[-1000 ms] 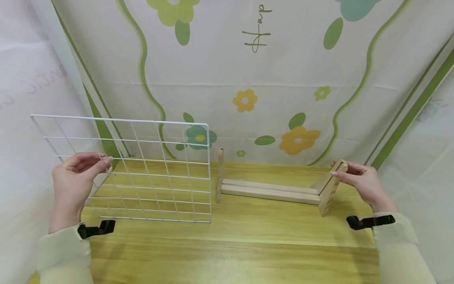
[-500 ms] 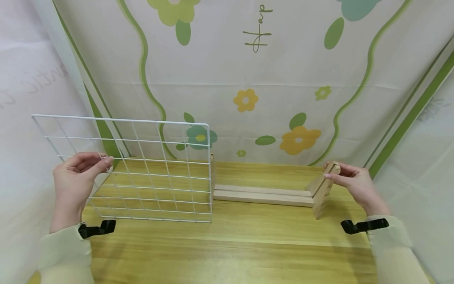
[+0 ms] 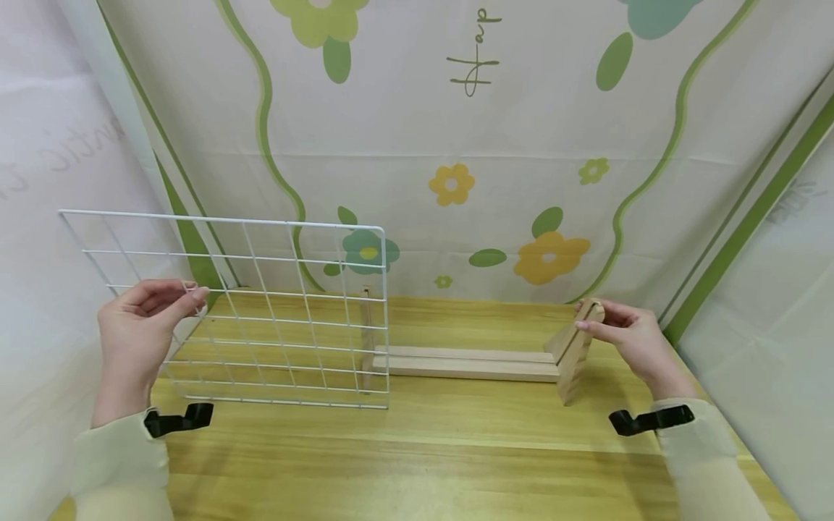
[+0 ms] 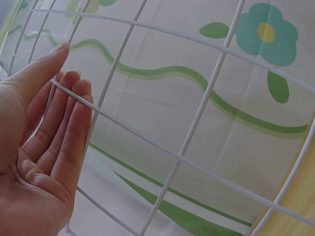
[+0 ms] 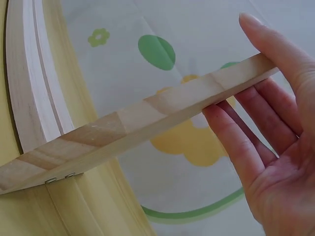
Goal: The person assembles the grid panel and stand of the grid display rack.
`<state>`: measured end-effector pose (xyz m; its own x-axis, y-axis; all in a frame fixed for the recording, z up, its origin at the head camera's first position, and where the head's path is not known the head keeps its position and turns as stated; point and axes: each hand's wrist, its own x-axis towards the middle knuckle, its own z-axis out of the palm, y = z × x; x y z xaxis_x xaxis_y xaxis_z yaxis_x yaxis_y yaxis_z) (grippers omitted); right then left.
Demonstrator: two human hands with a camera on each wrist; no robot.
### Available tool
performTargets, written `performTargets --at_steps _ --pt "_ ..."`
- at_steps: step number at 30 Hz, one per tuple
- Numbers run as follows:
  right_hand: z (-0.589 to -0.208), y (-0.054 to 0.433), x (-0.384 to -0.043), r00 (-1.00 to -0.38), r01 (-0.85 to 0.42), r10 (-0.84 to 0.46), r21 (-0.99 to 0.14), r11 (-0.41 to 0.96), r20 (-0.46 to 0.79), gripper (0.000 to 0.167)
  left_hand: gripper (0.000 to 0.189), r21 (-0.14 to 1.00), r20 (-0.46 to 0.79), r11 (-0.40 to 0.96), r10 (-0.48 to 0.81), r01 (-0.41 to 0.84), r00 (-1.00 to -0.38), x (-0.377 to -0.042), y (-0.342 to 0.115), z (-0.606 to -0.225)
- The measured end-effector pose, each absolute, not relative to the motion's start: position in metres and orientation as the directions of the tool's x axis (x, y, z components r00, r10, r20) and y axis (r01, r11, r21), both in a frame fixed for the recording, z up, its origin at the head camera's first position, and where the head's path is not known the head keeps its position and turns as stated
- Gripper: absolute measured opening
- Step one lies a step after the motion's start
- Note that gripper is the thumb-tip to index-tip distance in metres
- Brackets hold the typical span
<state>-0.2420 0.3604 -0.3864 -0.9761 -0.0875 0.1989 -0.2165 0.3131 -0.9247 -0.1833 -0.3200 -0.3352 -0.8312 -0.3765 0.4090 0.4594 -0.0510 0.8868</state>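
A white wire grid panel (image 3: 300, 295) stands tilted on the left of the table. My left hand (image 3: 146, 329) pinches its wires near the left side between thumb and fingers; the left wrist view shows fingertips behind a wire (image 4: 135, 125). To the right is a wooden stand (image 3: 465, 370) with a grooved crossbar and a slotted upright at each end. My right hand (image 3: 641, 347) pinches the top of its right upright (image 3: 573, 362), thumb in front and fingers behind. The stand's left upright (image 3: 367, 340) shows through the grid, behind its right edge.
The wood-grain table (image 3: 423, 463) reaches toward me in front of both things. Behind it hangs a white cloth (image 3: 391, 130) printed with flowers, and more cloth closes in the left and right sides.
My right hand has shifted left with the wooden stand, so its left upright has passed from beside the grid to behind the grid's right edge. My left hand and the grid stay nearly still.
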Motion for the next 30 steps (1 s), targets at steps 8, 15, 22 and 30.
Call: performTargets --at_steps 8,15,22,30 --pt "-0.386 0.346 -0.238 -0.979 -0.198 -0.042 -0.887 0.417 0.199 0.055 0.022 0.887 0.409 -0.046 -0.379 0.459 -0.830 -0.183 -0.320 -0.335" --pt "-0.388 0.337 -0.238 -0.969 -0.247 -0.064 -0.907 0.340 0.240 0.049 0.022 0.889 0.407 -0.044 -0.375 0.455 -0.833 -0.182 -0.320 -0.334" --pt "-0.389 0.333 -0.237 -0.971 -0.239 -0.066 -0.907 0.346 0.231 0.047 0.020 0.880 0.418 -0.056 -0.380 0.472 -0.825 -0.183 -0.318 -0.334" --pt "-0.388 0.322 -0.232 -0.971 -0.234 -0.063 -0.878 0.417 0.229 0.057 0.020 0.883 0.412 -0.056 -0.383 0.466 -0.827 -0.183 -0.318 -0.334"
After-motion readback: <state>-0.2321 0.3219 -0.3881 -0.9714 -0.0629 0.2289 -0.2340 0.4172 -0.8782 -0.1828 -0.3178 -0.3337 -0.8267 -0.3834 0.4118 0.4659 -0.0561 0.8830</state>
